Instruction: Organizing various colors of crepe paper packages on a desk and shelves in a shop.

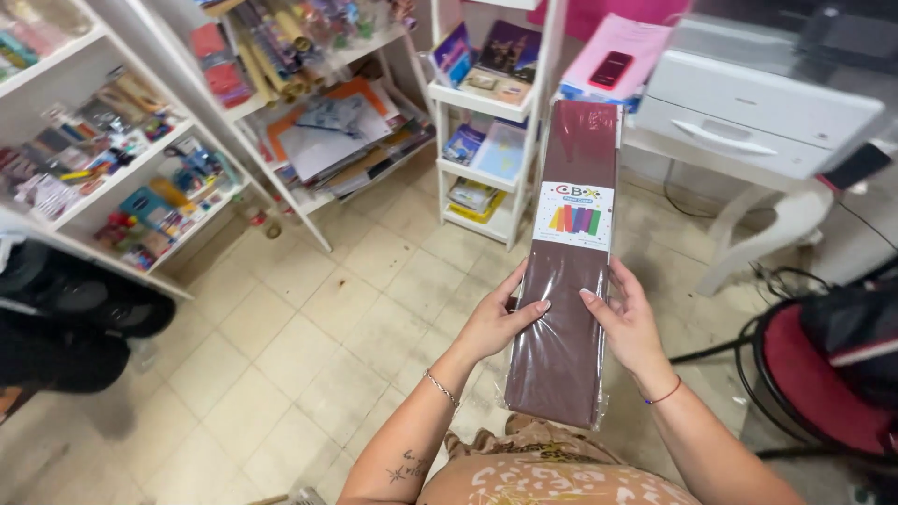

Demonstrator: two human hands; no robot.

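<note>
A long, flat pack of dark brown paper (569,281) in clear plastic wrap is held upright in front of me, with a white label bearing coloured stripes near its upper half. My left hand (494,324) grips its left edge at mid-height, thumb lying across the front. On the opposite edge my right hand (629,323) does the same, thumb also on the front. The pack's lower end hangs just above my patterned clothing.
White shelves (131,178) with stationery stand at the left, a narrow white rack (486,98) with books lies ahead. A white printer (758,103) sits on a table at the right, a red-seated chair (814,374) beside me. Tiled floor (309,337) below.
</note>
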